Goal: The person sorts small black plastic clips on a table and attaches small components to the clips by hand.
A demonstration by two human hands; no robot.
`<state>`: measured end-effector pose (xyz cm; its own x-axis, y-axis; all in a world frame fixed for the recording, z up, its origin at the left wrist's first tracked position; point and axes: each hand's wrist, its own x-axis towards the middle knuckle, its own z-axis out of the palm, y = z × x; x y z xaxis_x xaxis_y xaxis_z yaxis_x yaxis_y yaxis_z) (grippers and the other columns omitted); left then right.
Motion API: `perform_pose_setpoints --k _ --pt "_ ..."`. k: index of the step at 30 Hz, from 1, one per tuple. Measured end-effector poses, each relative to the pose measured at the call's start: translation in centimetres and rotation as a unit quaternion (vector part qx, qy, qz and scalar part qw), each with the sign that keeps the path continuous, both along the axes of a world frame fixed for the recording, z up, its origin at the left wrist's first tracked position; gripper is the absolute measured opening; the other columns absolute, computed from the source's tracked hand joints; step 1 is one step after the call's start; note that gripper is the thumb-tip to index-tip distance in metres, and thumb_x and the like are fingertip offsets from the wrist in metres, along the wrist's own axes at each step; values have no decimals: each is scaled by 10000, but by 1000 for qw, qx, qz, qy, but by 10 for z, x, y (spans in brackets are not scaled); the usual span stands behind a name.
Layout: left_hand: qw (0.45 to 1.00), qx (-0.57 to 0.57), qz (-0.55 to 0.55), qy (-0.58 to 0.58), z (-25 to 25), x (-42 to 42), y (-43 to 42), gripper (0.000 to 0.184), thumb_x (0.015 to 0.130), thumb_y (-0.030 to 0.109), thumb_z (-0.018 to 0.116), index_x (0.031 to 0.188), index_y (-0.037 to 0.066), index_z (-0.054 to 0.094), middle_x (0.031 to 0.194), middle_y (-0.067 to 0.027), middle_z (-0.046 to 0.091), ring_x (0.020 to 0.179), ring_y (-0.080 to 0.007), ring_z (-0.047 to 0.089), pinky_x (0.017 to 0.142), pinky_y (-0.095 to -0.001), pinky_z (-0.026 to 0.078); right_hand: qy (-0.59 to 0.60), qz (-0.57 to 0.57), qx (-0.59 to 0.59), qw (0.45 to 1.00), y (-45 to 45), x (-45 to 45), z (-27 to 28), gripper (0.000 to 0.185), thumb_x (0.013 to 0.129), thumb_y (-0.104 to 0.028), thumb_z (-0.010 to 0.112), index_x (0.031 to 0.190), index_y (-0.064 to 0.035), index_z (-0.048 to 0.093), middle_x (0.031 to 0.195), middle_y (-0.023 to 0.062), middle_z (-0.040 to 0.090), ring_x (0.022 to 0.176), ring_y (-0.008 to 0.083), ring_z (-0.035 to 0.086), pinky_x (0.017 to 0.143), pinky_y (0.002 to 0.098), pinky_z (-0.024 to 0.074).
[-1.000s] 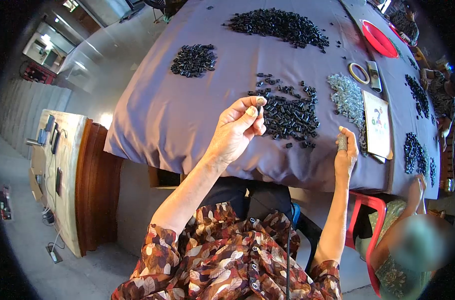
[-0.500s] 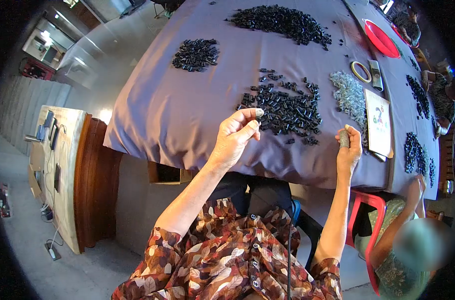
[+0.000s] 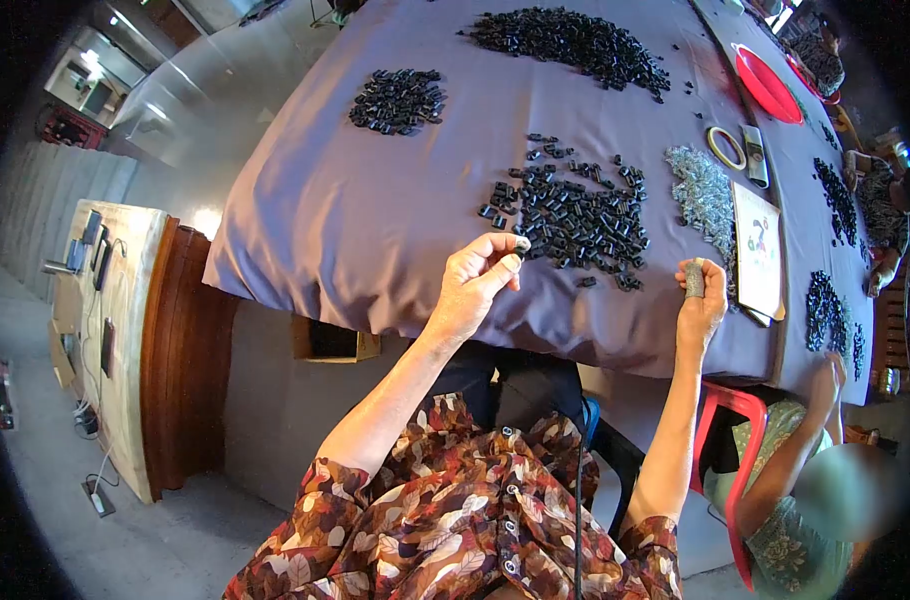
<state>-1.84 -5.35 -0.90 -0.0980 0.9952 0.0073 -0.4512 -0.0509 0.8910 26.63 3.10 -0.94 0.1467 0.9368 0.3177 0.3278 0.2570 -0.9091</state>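
My left hand [image 3: 472, 287] is closed in a pinch at the near left edge of a pile of small black plastic pieces [image 3: 585, 222]. A small dark piece, like those in the pile, shows between its thumb and index finger. To the right of that pile, my right hand [image 3: 702, 300] is raised just over the near table edge with its fingers curled together. A grey wrap covers one of its fingers. Whatever it pinches is too small or hidden to make out. Close beyond it lies a heap of small clear, shiny pieces [image 3: 703, 190].
A grey cloth covers the table [image 3: 375, 220]. More black pieces lie in a small pile [image 3: 397, 101] and a large pile [image 3: 570, 45]. Right of me are a printed booklet [image 3: 758, 245], a tape roll [image 3: 726, 148], a red basin [image 3: 768, 84] and a seated person [image 3: 790, 490].
The view has shifted slightly. Both hands keep nearly the same place and closed shape, and the dark piece at the left fingertips shows more plainly.
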Motion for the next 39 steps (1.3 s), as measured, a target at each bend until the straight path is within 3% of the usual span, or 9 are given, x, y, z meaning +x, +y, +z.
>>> perform_pose_setpoints --k 7,10,16,22,28,35,39 --pt "1000 5 -1 4 -1 0 -1 147 865 9 488 1002 -9 541 862 -22 537 713 -90 513 680 -213 439 -105 -33 24 994 3 10 -9 23 872 -52 493 870 -39 512 809 35 555 705 96 525 665 232 457" --pt "1000 -2 -1 -9 3 2 -1 129 872 26 487 990 -6 528 871 -38 549 717 -98 526 689 -224 448 -48 -28 36 998 1 1 -5 30 872 -44 483 864 -37 511 810 36 558 692 98 521 654 226 449" --pt "1000 10 -11 19 4 0 -2 127 881 42 479 995 3 520 872 -62 563 703 -103 535 692 -233 452 -98 -30 30 994 1 4 -6 32 873 -46 483 887 -37 510 821 38 564 685 95 518 630 228 439" --pt "1000 -4 -6 22 7 1 -4 140 871 26 494 1004 13 535 860 -59 564 682 -98 535 684 -213 442 -57 -47 27 997 3 6 -10 93 851 -17 513 942 -26 531 824 22 571 697 78 520 624 218 445" --pt "1000 4 -3 17 7 1 -4 148 865 18 504 1005 13 552 866 -52 563 678 -91 535 683 -208 439 -106 -60 14 993 1 6 -8 159 835 13 524 974 -27 590 879 25 592 741 86 542 658 219 461" --pt "999 0 7 38 6 1 -3 160 864 14 504 1007 2 575 713 -23 551 658 -93 533 700 -209 442 -138 -58 32 988 -2 -1 -2 202 821 52 503 984 -30 591 870 36 593 748 104 544 676 224 457" --pt "1000 11 2 0 0 0 -2 162 871 16 489 1011 -6 567 764 -39 556 671 -97 529 695 -224 458 -155 -11 46 987 -19 -16 12 215 802 89 487 961 -19 582 872 47 584 785 117 539 713 226 444"
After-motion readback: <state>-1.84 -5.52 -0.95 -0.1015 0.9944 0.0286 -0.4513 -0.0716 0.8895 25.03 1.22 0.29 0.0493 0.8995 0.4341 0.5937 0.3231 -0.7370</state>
